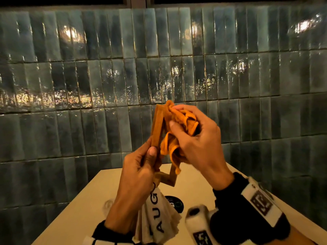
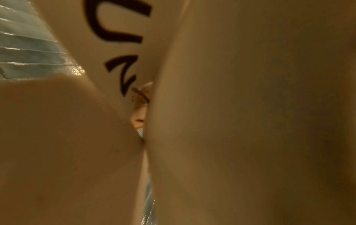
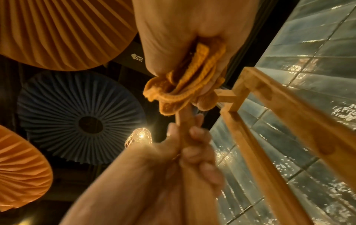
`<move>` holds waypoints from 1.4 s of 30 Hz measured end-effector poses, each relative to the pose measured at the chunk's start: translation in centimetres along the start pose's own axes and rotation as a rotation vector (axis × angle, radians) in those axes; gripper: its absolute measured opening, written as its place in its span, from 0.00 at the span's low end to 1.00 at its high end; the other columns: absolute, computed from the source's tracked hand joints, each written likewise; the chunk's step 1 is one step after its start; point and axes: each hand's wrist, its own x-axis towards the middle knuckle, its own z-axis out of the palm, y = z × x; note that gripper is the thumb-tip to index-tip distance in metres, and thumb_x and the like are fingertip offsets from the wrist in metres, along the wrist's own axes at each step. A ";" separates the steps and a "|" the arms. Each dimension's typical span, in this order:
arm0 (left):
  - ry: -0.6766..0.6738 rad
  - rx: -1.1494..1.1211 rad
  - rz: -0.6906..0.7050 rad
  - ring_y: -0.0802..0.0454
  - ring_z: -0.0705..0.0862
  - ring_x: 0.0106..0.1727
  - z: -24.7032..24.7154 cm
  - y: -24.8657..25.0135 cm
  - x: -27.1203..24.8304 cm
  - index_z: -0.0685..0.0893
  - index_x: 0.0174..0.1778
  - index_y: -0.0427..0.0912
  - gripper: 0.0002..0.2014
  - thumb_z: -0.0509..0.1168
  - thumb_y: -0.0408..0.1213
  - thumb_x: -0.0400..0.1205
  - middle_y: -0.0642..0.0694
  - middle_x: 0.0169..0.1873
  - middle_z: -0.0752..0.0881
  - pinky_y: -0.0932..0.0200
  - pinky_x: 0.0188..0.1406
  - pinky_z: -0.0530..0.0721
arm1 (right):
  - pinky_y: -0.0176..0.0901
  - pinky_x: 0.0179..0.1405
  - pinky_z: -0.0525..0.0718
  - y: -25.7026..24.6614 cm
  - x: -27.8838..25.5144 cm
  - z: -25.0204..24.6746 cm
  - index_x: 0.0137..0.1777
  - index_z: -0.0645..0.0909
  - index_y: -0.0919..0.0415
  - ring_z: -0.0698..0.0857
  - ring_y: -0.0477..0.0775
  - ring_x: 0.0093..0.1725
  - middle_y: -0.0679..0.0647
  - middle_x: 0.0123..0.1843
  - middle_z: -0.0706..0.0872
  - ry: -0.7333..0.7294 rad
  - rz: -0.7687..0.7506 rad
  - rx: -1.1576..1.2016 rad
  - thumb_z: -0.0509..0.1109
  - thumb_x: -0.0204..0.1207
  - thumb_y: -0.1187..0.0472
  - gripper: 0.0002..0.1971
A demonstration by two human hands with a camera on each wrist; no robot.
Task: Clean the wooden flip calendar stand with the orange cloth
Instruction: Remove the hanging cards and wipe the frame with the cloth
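The wooden flip calendar stand (image 1: pixel 158 127) is held up in the air in front of the tiled wall. My left hand (image 1: pixel 141 167) grips its lower bar, and the white calendar cards (image 1: pixel 159 214) lettered "AUG" hang below that hand. My right hand (image 1: pixel 192 137) holds the bunched orange cloth (image 1: pixel 178 124) against the top of the frame. In the right wrist view the cloth (image 3: pixel 185 85) is wrapped in my fingers beside the stand (image 3: pixel 269 115), with my left hand (image 3: pixel 194 152) round a wooden bar. The left wrist view shows only a blurred card (image 2: pixel 119 50) and skin.
A pale table (image 1: pixel 109 190) lies below my hands with a round black disc (image 1: pixel 174 203) on it. The dark glossy tiled wall (image 1: pixel 88 76) stands close behind. Pleated paper lamps (image 3: pixel 57 30) and a caged bulb (image 3: pixel 139 136) hang overhead.
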 end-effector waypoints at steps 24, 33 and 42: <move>-0.043 0.013 0.014 0.60 0.80 0.27 -0.3 -0.5 0.1 0.84 0.49 0.46 0.15 0.54 0.45 0.76 0.54 0.24 0.82 0.70 0.27 0.80 | 0.31 0.49 0.80 0.9 0.3 0.7 0.51 0.84 0.47 0.82 0.39 0.45 0.43 0.46 0.86 0.079 -0.004 -0.179 0.73 0.68 0.58 0.11; -0.036 0.257 0.113 0.59 0.84 0.55 -1.7 -3.0 0.5 0.76 0.58 0.64 0.17 0.60 0.41 0.76 0.57 0.53 0.86 0.70 0.55 0.78 | 0.41 0.36 0.81 0.5 -1.2 -2.2 0.53 0.80 0.62 0.82 0.51 0.34 0.57 0.35 0.84 -0.191 0.682 0.668 0.71 0.69 0.56 0.15; -0.255 0.526 0.116 0.71 0.75 0.54 -2.4 -3.4 0.2 0.68 0.55 0.74 0.11 0.52 0.54 0.77 0.66 0.49 0.77 0.69 0.50 0.74 | 0.48 0.42 0.70 2.4 -3.3 -1.7 0.51 0.83 0.60 0.67 0.65 0.44 0.66 0.41 0.80 -0.296 0.828 0.745 0.85 0.51 0.48 0.30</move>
